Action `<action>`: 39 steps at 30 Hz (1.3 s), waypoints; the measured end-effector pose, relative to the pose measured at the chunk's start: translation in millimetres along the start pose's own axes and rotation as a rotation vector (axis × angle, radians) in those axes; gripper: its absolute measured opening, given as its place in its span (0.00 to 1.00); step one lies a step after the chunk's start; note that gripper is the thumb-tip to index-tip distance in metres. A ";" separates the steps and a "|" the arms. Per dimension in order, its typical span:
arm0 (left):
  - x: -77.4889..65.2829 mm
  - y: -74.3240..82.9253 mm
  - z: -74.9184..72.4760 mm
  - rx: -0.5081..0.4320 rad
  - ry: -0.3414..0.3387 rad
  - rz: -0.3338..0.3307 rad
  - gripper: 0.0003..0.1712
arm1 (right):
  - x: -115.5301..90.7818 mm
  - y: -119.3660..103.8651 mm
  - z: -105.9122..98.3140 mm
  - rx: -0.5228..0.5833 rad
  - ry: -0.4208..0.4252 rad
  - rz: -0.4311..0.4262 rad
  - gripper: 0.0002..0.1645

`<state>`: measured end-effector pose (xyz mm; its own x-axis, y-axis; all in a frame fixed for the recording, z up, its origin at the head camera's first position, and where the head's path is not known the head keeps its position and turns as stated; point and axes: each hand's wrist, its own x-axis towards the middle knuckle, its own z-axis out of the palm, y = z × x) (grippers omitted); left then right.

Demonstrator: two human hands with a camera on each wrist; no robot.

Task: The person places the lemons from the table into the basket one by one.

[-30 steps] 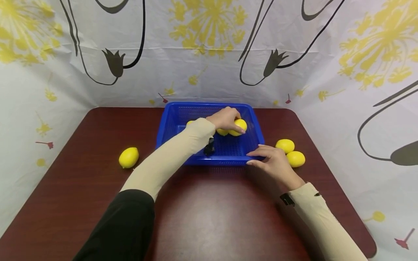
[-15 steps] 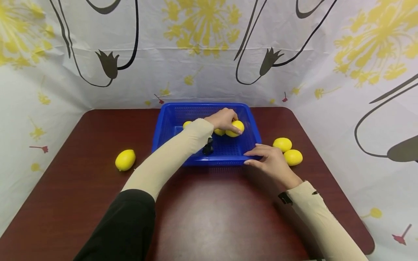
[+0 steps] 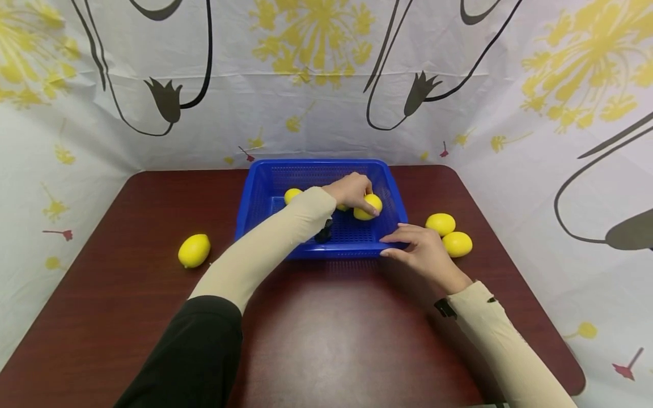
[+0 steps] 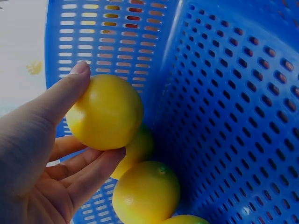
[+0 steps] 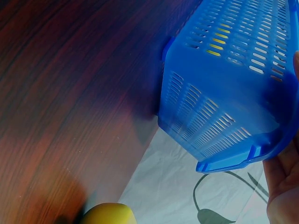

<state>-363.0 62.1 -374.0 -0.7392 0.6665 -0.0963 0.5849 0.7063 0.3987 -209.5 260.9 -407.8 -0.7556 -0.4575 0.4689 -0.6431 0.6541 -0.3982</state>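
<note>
My left hand [image 3: 352,190] is inside the blue plastic basket [image 3: 316,253], gripping a yellow lemon [image 3: 368,207] between thumb and fingers. In the left wrist view that lemon [image 4: 105,112] is above several other lemons, one of them a lemon [image 4: 145,193] resting against the slotted wall. Another lemon [image 3: 293,195] shows on the left inside the basket, partly behind my sleeve. At the basket's front right corner my right hand [image 3: 425,252] holds the rim, fingers over it and thumb on the near side. The right wrist view shows the basket's slotted outer wall [image 5: 210,84].
On the dark red-brown table [image 3: 326,340], one lemon [image 3: 194,251] lies left of the basket. Two more lie close together to its right, a far lemon [image 3: 441,224] and a nearer lemon [image 3: 457,244]. A flower-patterned white cloth [image 3: 316,124] hangs behind the table.
My left hand, with the lemon in its grip, has shifted slightly toward the basket's near side. My right hand stays on the rim. The head view has turned slightly.
</note>
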 end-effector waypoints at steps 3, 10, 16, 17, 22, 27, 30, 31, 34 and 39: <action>1.0 -0.5 3.2 0.014 -0.009 0.003 0.28 | 0.5 -0.4 0.0 0.002 0.006 -0.007 0.16; -0.7 -1.0 6.7 0.048 -0.012 0.002 0.24 | 0.3 0.2 -0.9 0.006 0.006 -0.003 0.16; -2.0 -2.3 8.4 0.041 -0.018 -0.013 0.24 | 0.3 0.6 -0.8 -0.004 0.001 -0.004 0.16; -1.9 -2.3 8.4 0.041 -0.018 -0.012 0.24 | 0.2 1.1 -0.8 -0.007 -0.001 -0.004 0.16; -1.8 -2.3 8.4 0.052 -0.021 -0.014 0.25 | 0.3 2.2 -1.3 -0.014 -0.011 0.001 0.16; -1.7 -2.2 8.2 0.058 -0.046 -0.021 0.27 | 0.7 2.5 -1.0 -0.011 -0.014 0.002 0.17; -0.9 -2.7 8.6 0.064 -0.063 -0.018 0.27 | 0.6 2.1 -0.7 -0.010 -0.010 0.001 0.16; -0.5 -3.0 8.9 0.068 -0.067 -0.017 0.27 | 0.7 2.0 -0.6 -0.009 -0.008 0.002 0.16; 1.0 -4.1 9.6 0.081 -0.071 -0.010 0.27 | 0.6 1.5 -0.7 -0.007 -0.007 0.004 0.16; 1.5 -4.6 9.2 0.073 -0.074 0.013 0.28 | 0.7 1.1 -1.5 -0.009 -0.009 0.011 0.17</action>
<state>-363.7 62.1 -384.4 -0.7063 0.6896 -0.1598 0.6189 0.7112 0.3335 -210.6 262.2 -406.7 -0.7639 -0.4556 0.4569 -0.6335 0.6645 -0.3965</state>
